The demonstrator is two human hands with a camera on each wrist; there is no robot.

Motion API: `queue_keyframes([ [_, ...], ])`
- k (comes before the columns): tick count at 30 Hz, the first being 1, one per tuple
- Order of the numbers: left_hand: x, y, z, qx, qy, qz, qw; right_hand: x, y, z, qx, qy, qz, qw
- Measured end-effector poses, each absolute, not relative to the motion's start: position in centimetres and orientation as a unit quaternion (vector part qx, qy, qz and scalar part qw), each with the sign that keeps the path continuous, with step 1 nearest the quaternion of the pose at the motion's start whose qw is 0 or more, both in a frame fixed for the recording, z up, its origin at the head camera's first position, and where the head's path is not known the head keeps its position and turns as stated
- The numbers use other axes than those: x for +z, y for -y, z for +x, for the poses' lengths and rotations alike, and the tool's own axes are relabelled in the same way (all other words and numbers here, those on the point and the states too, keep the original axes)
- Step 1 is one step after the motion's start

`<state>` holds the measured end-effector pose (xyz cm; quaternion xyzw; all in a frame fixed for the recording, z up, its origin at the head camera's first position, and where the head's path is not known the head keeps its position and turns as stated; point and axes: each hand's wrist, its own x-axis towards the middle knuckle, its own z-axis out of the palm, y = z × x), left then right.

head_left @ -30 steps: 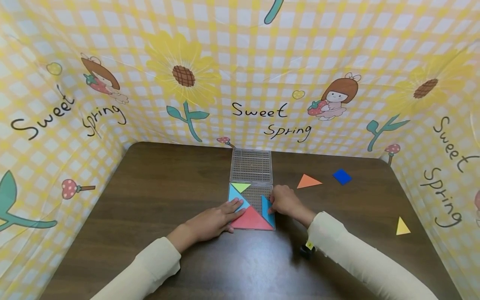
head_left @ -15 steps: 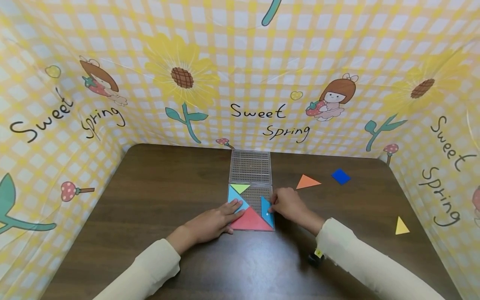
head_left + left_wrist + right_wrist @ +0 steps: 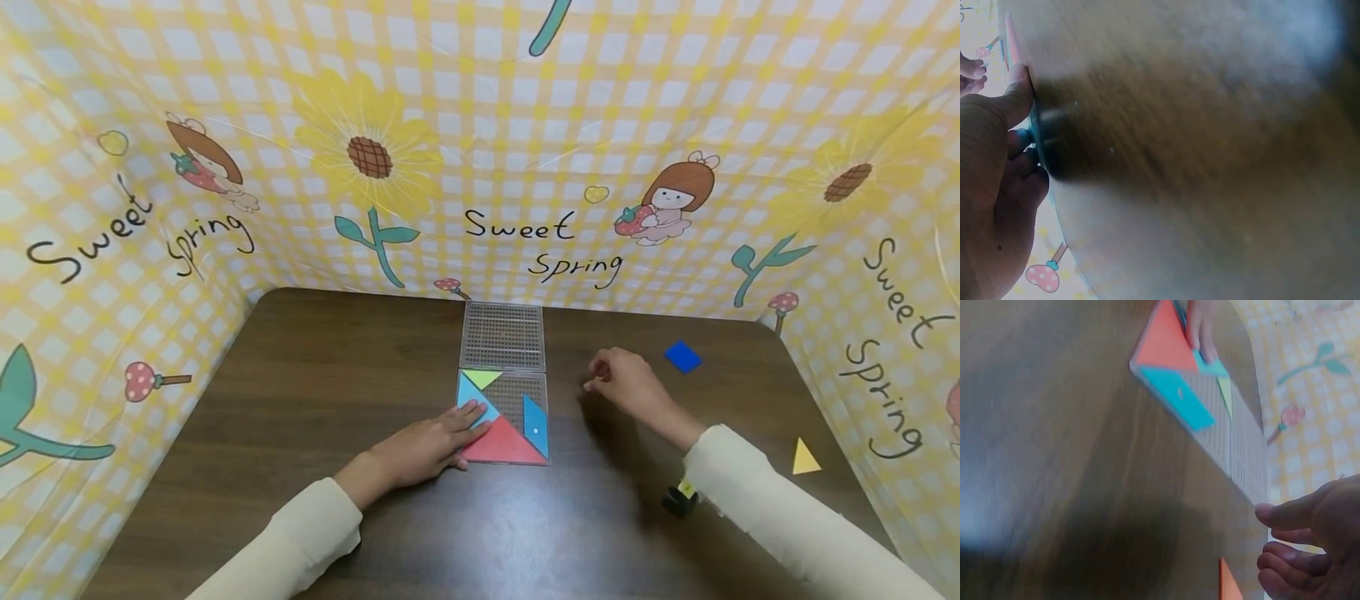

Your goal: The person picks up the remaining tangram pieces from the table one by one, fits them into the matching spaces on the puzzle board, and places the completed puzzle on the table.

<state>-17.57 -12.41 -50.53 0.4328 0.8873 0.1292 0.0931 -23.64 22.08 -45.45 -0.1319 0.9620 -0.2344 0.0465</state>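
My left hand (image 3: 423, 446) rests flat, fingers stretched over a light-blue triangle (image 3: 466, 390) in the near half of an unfolded clear case (image 3: 504, 333). That half also holds a red triangle (image 3: 504, 444), a small green triangle (image 3: 482, 378) and a blue parallelogram (image 3: 535, 425) with a white dot, lying along the right side. Right of the case, my right hand (image 3: 630, 387) hovers above the table, fingers loosely bent and thumb apart. Below it in the right wrist view lies an orange triangle (image 3: 1229, 582), which the hand mostly hides in the head view.
A dark blue square (image 3: 682, 357) lies beyond the right hand. Farther right is a yellow triangle (image 3: 805, 457). A checked cloth (image 3: 510, 167) rises behind the dark wooden table (image 3: 360, 358) and at both sides. A small black device (image 3: 680, 500) hangs at the right wrist.
My right hand has let go of the blue parallelogram, leaving it in the case, and has moved right to above the orange triangle. My left hand has stayed in place.
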Motion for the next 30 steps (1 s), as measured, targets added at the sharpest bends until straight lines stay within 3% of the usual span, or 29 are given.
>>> queue_keyframes([
  [14,-50.4,12.5,-17.6,0.126,-0.886,0.437,0.089,-44.5,-26.5,-25.5,-0.244,-0.965,-0.076,0.061],
  [30,-50.3,12.4,-17.6,0.122,-0.886,0.437,0.099,-44.7,-30.9,-27.0,-0.178,-0.975,-0.128,-0.042],
])
